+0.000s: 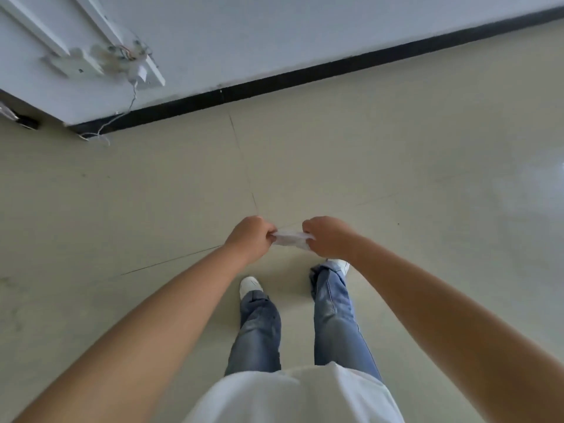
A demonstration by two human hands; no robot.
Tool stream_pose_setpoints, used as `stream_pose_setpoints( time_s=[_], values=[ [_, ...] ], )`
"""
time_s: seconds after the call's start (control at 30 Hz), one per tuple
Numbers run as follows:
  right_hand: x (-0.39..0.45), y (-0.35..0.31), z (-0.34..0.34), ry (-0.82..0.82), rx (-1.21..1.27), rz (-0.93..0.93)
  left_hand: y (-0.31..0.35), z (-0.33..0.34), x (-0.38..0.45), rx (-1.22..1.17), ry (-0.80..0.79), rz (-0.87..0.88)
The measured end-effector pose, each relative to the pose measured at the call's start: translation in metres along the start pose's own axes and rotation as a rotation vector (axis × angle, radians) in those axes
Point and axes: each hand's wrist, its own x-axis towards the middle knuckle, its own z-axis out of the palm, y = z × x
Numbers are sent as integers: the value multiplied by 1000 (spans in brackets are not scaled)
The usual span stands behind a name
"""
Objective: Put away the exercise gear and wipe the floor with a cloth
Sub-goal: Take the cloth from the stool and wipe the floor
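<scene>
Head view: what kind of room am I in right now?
Probably a bare indoor room, maybe under renovation: pale tiled floor, white wall with black baseboard, and loose wiring hanging from it. Both hands hold a white cloth.

The person wears a plain white top (293,395), its hem loose and slightly rumpled at the bottom of the view, with no print or marking visible on it. Both forearms are bare, with no sleeves, watch or bands showing on them; the left hand (250,238) and right hand (329,238) carry no gloves or rings that can be made out. The legs are in faded blue jeans (332,325), lighter down the front of the thighs and bunched in folds at the ankles. The cuffs fall over white shoes (249,285), of which only the rounded toes show.
</scene>
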Motion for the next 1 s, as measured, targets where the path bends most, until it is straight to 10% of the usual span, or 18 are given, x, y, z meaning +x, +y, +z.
stream_pose_setpoints(
  time_s=[0.57,0.73,1.0],
  values=[
    [376,182,100,597,-291,-149,-116,125,407,117,480,54],
    [440,233,232,308,-444,-270,-162,222,480,632,115,451],
    [475,238,276,463,-263,-209,-220,235,529,464,512,319]
  ],
)
